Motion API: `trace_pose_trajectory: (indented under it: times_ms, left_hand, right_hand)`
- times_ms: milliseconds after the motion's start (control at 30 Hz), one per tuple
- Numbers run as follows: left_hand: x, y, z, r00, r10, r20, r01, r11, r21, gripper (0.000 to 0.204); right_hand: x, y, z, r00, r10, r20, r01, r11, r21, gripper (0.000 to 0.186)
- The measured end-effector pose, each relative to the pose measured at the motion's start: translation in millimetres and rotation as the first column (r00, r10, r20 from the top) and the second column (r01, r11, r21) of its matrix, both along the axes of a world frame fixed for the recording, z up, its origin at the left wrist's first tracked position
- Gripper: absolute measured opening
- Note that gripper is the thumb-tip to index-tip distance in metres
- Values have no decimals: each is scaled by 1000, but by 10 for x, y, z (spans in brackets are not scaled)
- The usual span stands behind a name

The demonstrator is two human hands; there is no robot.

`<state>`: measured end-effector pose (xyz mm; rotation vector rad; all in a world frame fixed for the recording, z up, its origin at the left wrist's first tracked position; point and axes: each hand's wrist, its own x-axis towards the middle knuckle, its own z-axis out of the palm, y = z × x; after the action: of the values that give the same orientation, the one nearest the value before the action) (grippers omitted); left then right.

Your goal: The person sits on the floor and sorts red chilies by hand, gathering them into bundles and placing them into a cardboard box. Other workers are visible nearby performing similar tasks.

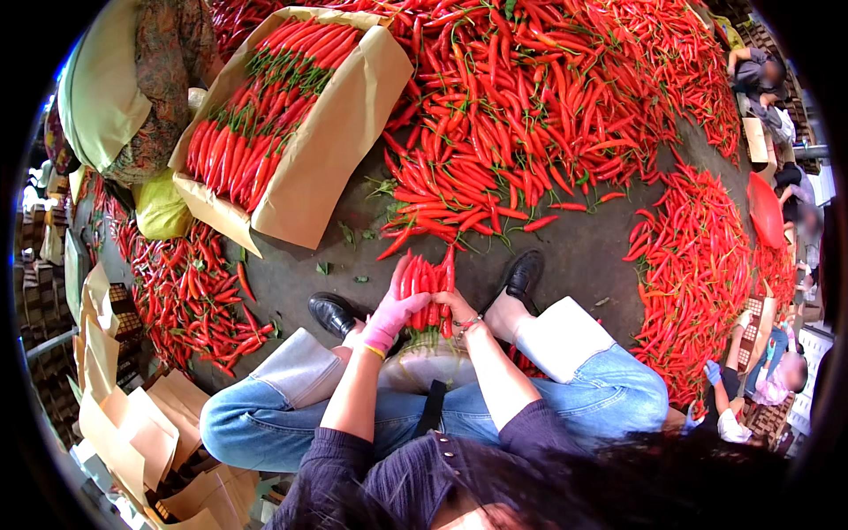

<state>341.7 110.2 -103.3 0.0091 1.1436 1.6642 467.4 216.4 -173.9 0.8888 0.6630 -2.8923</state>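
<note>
I am viewing both hands working close together over the gap between the person's black shoes (331, 313). The left hand (394, 316), in a pink glove, is curling around the left side of a bunch of red chillies (420, 283), its fingers partly closed and pressing on the peppers. The right hand (455, 309), bare, is gripping the right side of the same bunch, its fingers bent across the peppers; I am unable to tell where its thumb is pressing. The bunch is pointing away from the body, with green stems showing at the near end. A yellow band (375, 351) is circling the left wrist and a bracelet (466, 327) the right.

Beyond the hands, a large chilli pile (539, 106) is covering the dark floor (574, 247). A paper-lined box (340, 146), at the upper left, is holding rows of chillies. Smaller heaps are lying at the left (194, 296) and right (693, 274). Brown paper sheets (141, 437) are standing at the lower left. For markings, I am checking the white panel (808, 375) at the right rim; it is appearing too small to read.
</note>
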Motion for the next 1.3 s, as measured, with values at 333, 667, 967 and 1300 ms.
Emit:
trace_pose_trajectory:
  times_ms: [333,667,967,1300]
  left_hand:
    - [172,33,96,997,74,-33,-78,987,-142,68]
    - [-1040,1562,758,47,-928,-370,583,326,-744,75]
    - [-1020,1991,1151,7,-632,-775,480,682,-552,82]
    - [-243,838,-400,802,-371,-469,307,928,-209,68]
  right_hand:
    - [-116,328,431,986,164,22,-158,896,414,30]
    - [-775,178,-16,615,-780,-117,743,623,-245,41]
    - [-772,1032,663,610,-771,-182,790,610,62,51]
    - [-62,846,286,996,-75,48,51,922,385,43]
